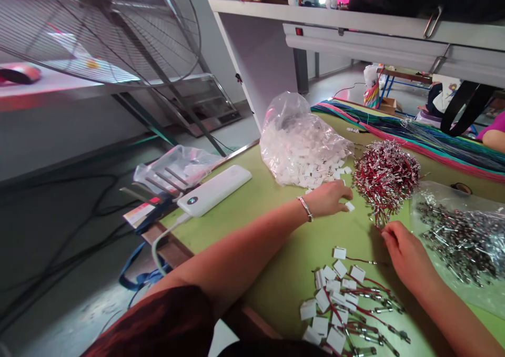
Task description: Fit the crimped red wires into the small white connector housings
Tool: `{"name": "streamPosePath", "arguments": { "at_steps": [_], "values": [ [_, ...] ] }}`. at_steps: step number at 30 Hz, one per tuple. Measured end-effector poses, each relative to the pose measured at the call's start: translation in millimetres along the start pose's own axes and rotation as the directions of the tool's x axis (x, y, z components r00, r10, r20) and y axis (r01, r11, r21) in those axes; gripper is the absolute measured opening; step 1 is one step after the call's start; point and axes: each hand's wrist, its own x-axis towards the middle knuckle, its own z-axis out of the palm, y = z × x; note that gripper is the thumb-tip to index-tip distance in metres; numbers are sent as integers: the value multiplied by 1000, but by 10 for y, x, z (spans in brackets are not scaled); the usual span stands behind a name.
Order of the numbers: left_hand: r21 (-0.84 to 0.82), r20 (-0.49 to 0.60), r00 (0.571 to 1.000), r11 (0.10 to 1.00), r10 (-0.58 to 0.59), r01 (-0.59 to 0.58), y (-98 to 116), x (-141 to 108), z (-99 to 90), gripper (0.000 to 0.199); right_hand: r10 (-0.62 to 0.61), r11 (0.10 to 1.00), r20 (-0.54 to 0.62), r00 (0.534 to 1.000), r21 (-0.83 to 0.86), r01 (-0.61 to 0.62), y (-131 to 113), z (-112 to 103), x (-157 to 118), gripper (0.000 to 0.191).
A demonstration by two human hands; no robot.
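Observation:
My left hand (pixel 329 196), with a bracelet at the wrist, reaches across the green tabletop beside the bag of housings. Its fingers are curled, and a small white plastic connector housing (pixel 349 206) shows at the thumb tip. To the right, my right hand (pixel 406 252) is closed in a pinch at the near end of a heaped bundle of red wires (pixel 386 175) with metal terminals. The tip of the wire in that pinch is mostly hidden by the fingers. Nearer me lies a pile of white housings with short red wires (pixel 335 299) attached.
A clear bag of white housings (pixel 300 141) stands open behind my left hand. At right lies a bag of metal terminals (pixel 465 236); long coloured wires (pixel 426 136) run along the back. A white power bank (pixel 215 190) sits at the left edge, near a large fan (pixel 98 31).

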Motion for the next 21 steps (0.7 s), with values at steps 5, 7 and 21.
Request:
{"name": "streamPosePath", "arguments": {
  "at_steps": [5,7,21],
  "values": [
    [-173,-47,998,984,41,-48,87,16,74,14,64,994,-23,998,91,-62,16,-62,13,20],
    [-384,-30,999,923,23,-33,175,5,111,13,52,993,-59,997,113,-45,14,-81,11,25],
    [-951,264,965,169,-1,260,343,-13,328,38,-121,990,-170,978,-99,105,-16,-185,-28,31]
  ]
}}
